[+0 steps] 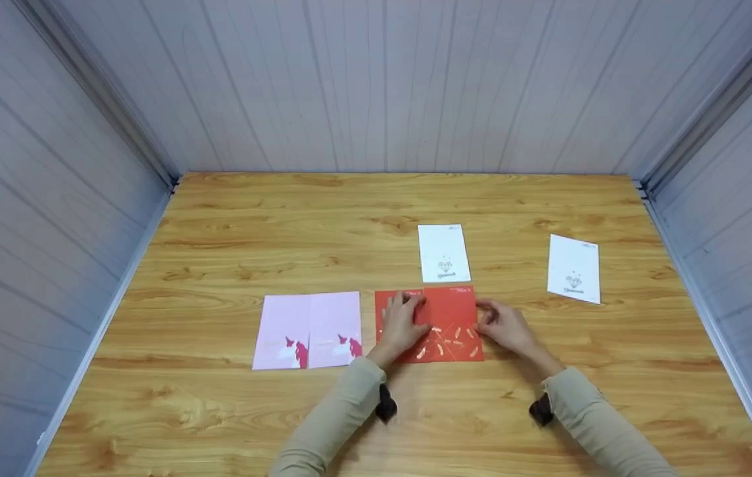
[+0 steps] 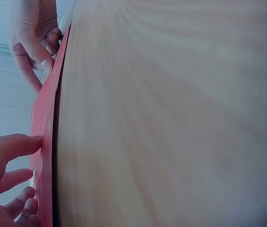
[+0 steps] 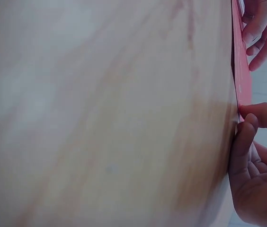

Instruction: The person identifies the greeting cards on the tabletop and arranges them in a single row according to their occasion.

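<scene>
Pale panelled walls [image 1: 362, 86] flank the wood-grain table [image 1: 203, 252]; near its middle lie red cards [image 1: 453, 311]. Your left hand [image 1: 401, 322] rests on them, fingers spread; your right hand [image 1: 508, 329] touches their edge, whether pinching I can't tell.

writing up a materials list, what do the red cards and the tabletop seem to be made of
Red cards: probably thin card or paper, flat and thin-edged, looking smooth; the pale marks might be metallic print. Tabletop: wood or wood-look laminate, by its brown grain and knots; smooth, perhaps slightly glossy.
</scene>
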Tool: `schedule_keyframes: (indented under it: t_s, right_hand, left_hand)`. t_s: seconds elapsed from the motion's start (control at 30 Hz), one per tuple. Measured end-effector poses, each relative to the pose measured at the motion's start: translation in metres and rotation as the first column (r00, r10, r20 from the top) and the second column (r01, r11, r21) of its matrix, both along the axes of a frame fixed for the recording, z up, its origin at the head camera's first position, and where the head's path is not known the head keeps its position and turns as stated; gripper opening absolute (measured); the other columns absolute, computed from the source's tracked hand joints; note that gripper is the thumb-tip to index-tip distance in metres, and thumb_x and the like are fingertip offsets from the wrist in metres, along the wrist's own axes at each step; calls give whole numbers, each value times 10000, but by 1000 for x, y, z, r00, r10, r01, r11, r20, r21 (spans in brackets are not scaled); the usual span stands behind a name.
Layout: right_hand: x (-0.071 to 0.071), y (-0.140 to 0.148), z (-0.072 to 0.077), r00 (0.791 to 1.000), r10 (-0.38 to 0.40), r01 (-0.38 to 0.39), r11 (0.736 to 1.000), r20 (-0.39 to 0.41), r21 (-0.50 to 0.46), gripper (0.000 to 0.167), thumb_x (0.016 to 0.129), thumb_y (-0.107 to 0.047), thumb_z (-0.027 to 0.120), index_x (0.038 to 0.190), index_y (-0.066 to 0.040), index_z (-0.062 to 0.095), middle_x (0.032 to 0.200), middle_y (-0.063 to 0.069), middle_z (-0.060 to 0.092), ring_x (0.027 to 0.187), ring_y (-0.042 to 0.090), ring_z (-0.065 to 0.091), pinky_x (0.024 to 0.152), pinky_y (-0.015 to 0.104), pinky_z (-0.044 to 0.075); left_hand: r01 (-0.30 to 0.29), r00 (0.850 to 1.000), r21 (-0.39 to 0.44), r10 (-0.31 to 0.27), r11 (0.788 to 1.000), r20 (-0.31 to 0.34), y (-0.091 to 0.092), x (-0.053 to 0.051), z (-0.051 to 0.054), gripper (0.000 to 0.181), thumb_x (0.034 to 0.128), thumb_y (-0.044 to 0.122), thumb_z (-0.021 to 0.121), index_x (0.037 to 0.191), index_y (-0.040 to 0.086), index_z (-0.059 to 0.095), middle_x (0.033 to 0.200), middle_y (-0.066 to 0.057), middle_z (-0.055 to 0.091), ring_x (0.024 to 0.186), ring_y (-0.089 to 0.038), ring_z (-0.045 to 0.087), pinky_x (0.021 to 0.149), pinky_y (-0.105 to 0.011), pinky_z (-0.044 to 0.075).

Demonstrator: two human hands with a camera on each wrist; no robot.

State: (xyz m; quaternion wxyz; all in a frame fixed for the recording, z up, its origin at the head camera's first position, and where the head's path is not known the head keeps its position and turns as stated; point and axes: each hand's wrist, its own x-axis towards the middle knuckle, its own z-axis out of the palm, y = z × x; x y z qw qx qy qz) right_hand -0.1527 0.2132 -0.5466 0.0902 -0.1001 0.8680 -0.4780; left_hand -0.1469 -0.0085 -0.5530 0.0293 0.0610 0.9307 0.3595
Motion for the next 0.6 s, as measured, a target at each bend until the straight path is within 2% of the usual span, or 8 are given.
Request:
schedule_keyframes:
  t_s: [0.23, 0.37, 0.6]
  right_hand:
    - [-1, -2, -2, 1000, 9, -9, 1000, -16, -1, 458, 727, 68, 621, 1163, 108, 486, 683, 50, 557, 587, 139, 491, 513, 228, 389]
    - [-1, -2, -3, 1000, 5, -5, 1000, -18, -7, 462, 725, 72, 626, 1163, 107, 486, 675, 50, 555, 572, 135, 485, 492, 222, 379]
    - [-1, -1, -1, 1000, 7, -6, 999, -23, 49, 450, 743, 11, 656, 1164, 75, 508, 671, 23, 541, 567, 124, 476, 495, 224, 365]
  left_hand:
    - [-4, 1000, -4, 4, 1000, 12, 0, -1, 0, 524, 738, 268, 713, 1213, 144, 529, 1092, -23, 409, 997, -187, 336, 832, -357, 288]
    - [-3, 1000, -11, 3, 1000, -9, 0, 0, 0, 516, 729, 262, 721, 1196, 136, 540, 1082, -24, 413, 980, -188, 342, 804, -338, 290]
    - [6, 998, -16, -7, 1000, -58, 0, 1, 0, 486, 710, 252, 736, 1145, 105, 576, 1075, -41, 428, 970, -199, 359, 773, -333, 300]
